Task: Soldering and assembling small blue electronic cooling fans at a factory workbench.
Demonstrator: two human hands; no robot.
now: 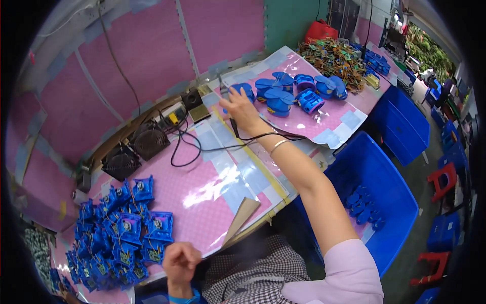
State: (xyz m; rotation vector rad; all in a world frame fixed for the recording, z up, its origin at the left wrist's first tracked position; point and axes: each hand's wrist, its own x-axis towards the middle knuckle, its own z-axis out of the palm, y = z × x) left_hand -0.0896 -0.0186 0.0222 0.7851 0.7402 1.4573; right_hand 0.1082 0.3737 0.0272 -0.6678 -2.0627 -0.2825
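Observation:
My right hand reaches across the table, its fingers closed round a soldering iron with a black handle and cable. The iron's narrow end points up past my fingers. Just beyond and to the right of that hand stand several rounded blue plastic housings. My left hand is near the front table edge, fingers curled in; nothing sticks out of it. To its left, many square blue plastic units with wires and small round metal parts lie in a dense pile.
Black fan units and a small box with a yellow plug line the back wall. A heap of small circuit boards lies at the far right. A blue bin holding blue parts stands right of the table. A folded brown cardboard piece rests at the front edge.

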